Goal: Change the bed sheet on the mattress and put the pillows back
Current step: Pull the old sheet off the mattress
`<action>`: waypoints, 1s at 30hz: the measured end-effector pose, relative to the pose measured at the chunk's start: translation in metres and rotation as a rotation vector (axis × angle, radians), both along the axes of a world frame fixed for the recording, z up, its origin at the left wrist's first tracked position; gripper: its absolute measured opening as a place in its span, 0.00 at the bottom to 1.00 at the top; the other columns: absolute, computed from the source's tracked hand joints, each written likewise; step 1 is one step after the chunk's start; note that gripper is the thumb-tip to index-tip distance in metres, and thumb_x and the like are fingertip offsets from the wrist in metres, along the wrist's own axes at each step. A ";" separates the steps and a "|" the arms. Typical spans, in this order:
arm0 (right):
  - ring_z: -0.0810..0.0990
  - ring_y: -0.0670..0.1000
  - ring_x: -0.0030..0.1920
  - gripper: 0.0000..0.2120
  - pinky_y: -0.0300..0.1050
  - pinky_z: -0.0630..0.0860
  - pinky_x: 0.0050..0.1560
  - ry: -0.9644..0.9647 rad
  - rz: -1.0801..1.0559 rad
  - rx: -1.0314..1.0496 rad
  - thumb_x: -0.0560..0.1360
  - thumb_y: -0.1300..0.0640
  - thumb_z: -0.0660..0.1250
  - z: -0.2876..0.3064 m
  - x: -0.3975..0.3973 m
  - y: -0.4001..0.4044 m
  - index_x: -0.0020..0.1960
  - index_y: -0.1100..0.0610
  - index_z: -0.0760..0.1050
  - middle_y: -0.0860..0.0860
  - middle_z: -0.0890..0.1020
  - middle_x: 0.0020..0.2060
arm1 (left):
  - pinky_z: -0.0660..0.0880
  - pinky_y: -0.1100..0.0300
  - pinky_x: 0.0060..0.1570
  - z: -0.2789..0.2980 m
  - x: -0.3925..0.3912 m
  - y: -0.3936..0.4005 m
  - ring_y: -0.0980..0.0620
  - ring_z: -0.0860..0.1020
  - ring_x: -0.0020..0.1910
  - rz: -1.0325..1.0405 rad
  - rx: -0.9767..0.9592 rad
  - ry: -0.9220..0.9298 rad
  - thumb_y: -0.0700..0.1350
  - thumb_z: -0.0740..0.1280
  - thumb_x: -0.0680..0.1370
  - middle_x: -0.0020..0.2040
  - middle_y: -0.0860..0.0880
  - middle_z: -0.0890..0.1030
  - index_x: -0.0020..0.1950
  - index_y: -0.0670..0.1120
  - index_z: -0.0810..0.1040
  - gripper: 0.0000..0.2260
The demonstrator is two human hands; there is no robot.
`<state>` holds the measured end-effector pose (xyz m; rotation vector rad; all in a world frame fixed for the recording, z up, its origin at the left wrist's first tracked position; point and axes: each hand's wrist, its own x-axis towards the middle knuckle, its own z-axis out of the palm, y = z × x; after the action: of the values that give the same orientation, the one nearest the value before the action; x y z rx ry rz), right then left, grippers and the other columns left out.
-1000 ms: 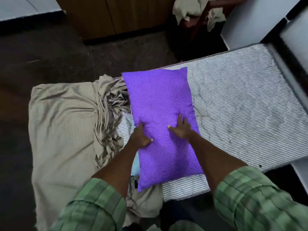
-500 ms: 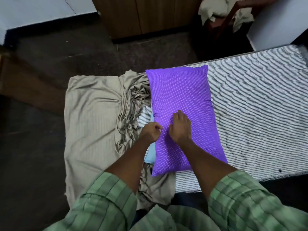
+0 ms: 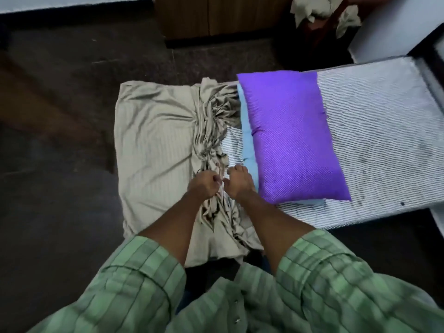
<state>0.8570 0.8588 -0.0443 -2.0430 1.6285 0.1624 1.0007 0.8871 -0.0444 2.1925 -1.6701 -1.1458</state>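
Note:
A beige bed sheet (image 3: 153, 145) covers the left end of the striped mattress (image 3: 374, 131) and is bunched into folds along its right edge. A purple pillow (image 3: 290, 138) lies across the mattress on top of a light blue pillow (image 3: 248, 140), which shows only as a strip at its left side. My left hand (image 3: 204, 185) is closed on the bunched folds of the sheet. My right hand (image 3: 240, 182) sits right beside it, fingers curled into the same folds, close to the blue pillow's edge.
Dark floor surrounds the bed on the left and front. A wooden cabinet (image 3: 216, 18) stands at the back. A chair with crumpled pale cloth (image 3: 319, 10) is at the back right. A dark frame edge (image 3: 432, 75) borders the mattress's right end.
Both hands left the top of the purple pillow and moved left onto the bunched sheet, closing on its folds. The pillows now lie farther right, with the blue one showing.

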 end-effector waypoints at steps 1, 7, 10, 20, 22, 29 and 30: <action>0.72 0.62 0.68 0.18 0.54 0.72 0.65 -0.009 0.005 0.021 0.79 0.50 0.66 0.001 0.017 0.014 0.65 0.58 0.76 0.59 0.75 0.65 | 0.78 0.54 0.58 -0.003 0.017 0.014 0.46 0.82 0.57 0.011 -0.009 0.003 0.43 0.68 0.75 0.55 0.48 0.85 0.51 0.50 0.86 0.08; 0.73 0.63 0.66 0.17 0.52 0.73 0.64 -0.069 0.033 0.099 0.78 0.52 0.66 -0.003 0.114 0.081 0.62 0.61 0.78 0.61 0.77 0.63 | 0.78 0.59 0.56 -0.007 0.109 0.092 0.51 0.83 0.54 0.140 0.019 0.016 0.44 0.69 0.76 0.52 0.53 0.87 0.46 0.55 0.86 0.08; 0.71 0.62 0.69 0.17 0.51 0.70 0.68 -0.078 0.054 0.115 0.79 0.50 0.66 -0.018 0.144 0.102 0.62 0.59 0.78 0.60 0.76 0.64 | 0.79 0.56 0.56 -0.015 0.142 0.120 0.51 0.83 0.54 0.235 0.079 0.020 0.45 0.69 0.75 0.51 0.55 0.86 0.38 0.60 0.81 0.10; 0.73 0.60 0.67 0.14 0.51 0.70 0.68 -0.016 0.375 0.183 0.79 0.51 0.67 -0.058 0.176 0.104 0.62 0.55 0.80 0.58 0.76 0.62 | 0.78 0.52 0.61 -0.065 0.139 0.184 0.48 0.81 0.59 0.458 0.264 0.045 0.47 0.65 0.78 0.61 0.53 0.83 0.54 0.56 0.84 0.10; 0.71 0.60 0.68 0.14 0.51 0.69 0.69 0.004 0.441 0.184 0.79 0.51 0.67 -0.061 0.175 0.089 0.62 0.54 0.80 0.57 0.76 0.64 | 0.79 0.52 0.60 -0.068 0.125 0.177 0.47 0.81 0.59 0.522 0.259 0.061 0.47 0.65 0.77 0.59 0.51 0.83 0.54 0.55 0.84 0.10; 0.70 0.59 0.70 0.20 0.52 0.69 0.70 0.093 0.708 0.146 0.79 0.51 0.68 -0.089 0.163 0.014 0.68 0.57 0.75 0.57 0.75 0.67 | 0.78 0.52 0.60 -0.083 0.083 0.110 0.47 0.81 0.59 0.698 0.217 0.056 0.46 0.66 0.77 0.58 0.50 0.84 0.54 0.53 0.83 0.09; 0.70 0.59 0.70 0.20 0.53 0.69 0.70 0.106 0.757 0.139 0.79 0.51 0.68 -0.094 0.162 0.004 0.69 0.57 0.74 0.57 0.74 0.67 | 0.78 0.52 0.59 -0.087 0.079 0.101 0.48 0.81 0.58 0.741 0.217 0.043 0.45 0.65 0.76 0.57 0.51 0.84 0.53 0.54 0.83 0.10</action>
<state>1.0193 0.8623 -0.1380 -2.4623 0.7872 0.6321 1.0797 0.9879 -0.1316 2.5358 -0.6049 -1.1543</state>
